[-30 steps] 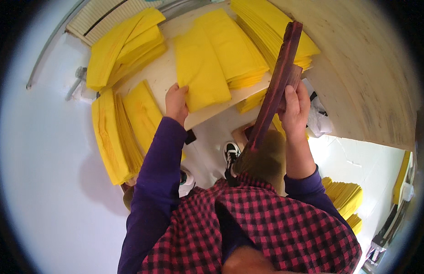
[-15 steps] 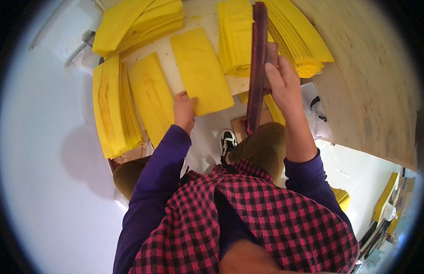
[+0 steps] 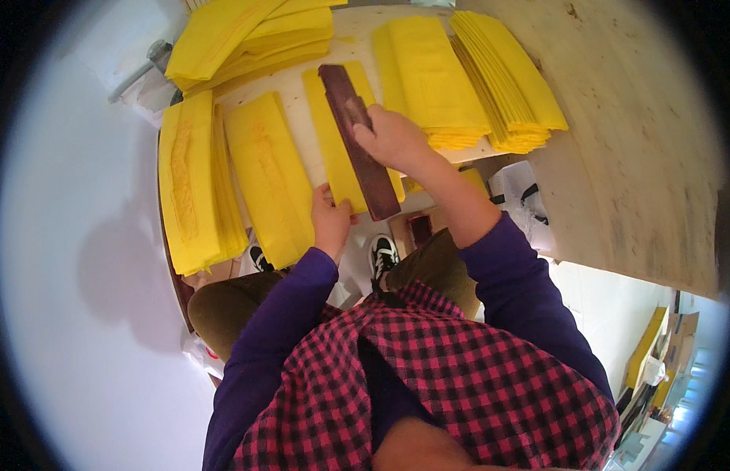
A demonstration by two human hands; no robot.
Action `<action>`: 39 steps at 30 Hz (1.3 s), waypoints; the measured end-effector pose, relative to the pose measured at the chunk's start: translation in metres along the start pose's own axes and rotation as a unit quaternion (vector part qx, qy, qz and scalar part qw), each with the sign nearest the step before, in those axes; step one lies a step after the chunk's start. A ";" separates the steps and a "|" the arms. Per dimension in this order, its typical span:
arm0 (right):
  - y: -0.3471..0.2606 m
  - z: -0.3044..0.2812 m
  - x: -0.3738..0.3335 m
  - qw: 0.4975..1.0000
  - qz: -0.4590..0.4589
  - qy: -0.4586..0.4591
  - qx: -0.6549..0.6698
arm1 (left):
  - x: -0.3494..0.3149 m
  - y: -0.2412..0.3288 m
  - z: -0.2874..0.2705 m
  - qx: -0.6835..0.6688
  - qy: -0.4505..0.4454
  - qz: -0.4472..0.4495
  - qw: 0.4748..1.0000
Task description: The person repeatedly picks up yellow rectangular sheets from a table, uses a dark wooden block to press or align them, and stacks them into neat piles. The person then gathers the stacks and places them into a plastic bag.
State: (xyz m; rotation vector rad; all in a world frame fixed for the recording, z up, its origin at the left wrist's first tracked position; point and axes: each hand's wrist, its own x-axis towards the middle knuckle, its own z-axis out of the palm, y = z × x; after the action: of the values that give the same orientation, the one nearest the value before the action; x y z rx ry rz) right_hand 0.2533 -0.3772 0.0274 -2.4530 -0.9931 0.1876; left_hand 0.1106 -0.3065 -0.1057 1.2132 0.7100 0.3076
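A long, narrow, dark reddish-brown block (image 3: 378, 188) with a raised handle on its back lies lengthwise over a yellow paper sheet (image 3: 336, 149). My right hand (image 3: 396, 140) is closed round that handle, and the block hides much of the sheet's middle and right side. At the sheet's near left corner, my left hand (image 3: 331, 224) pinches the edge between thumb and fingers. Just left of it lies another yellow sheet (image 3: 269, 180) with a faint orange-red mark along it.
A marked yellow stack (image 3: 186, 184) stands at the far left, and a folded yellow pile (image 3: 231, 47) lies behind it. More yellow stacks (image 3: 431, 78) fill the back right. A broad wooden board (image 3: 632, 157) bounds the right side. My knees are below the table's near edge.
My right hand has swung the block left from upright above the right stack and brought it down onto the middle yellow sheet. My left hand has shifted slightly right and nearer.
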 end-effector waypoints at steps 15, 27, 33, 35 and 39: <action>0.002 0.013 0.050 0.991 0.056 -0.018 -0.120 | -0.018 -0.005 -0.006 -0.017 0.004 -0.007 1.000; -0.018 0.051 0.071 0.986 0.074 -0.080 -0.126 | -0.019 -0.009 -0.009 -0.006 -0.029 0.050 0.998; -0.006 0.069 0.074 0.984 0.108 -0.079 -0.120 | -0.019 -0.008 -0.010 0.031 -0.040 0.039 0.998; -0.004 0.076 0.072 0.984 0.114 -0.077 -0.115 | -0.018 -0.009 -0.011 0.039 -0.045 0.043 0.997; 0.001 0.081 0.070 0.985 0.103 -0.075 -0.114 | -0.015 -0.013 -0.012 0.022 -0.063 0.029 0.997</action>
State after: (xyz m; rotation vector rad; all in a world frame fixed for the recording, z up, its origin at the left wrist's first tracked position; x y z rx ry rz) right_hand 0.2802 -0.2989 -0.0406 -2.7879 -0.8603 0.3494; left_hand 0.0895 -0.3108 -0.1142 1.2841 0.5763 0.2628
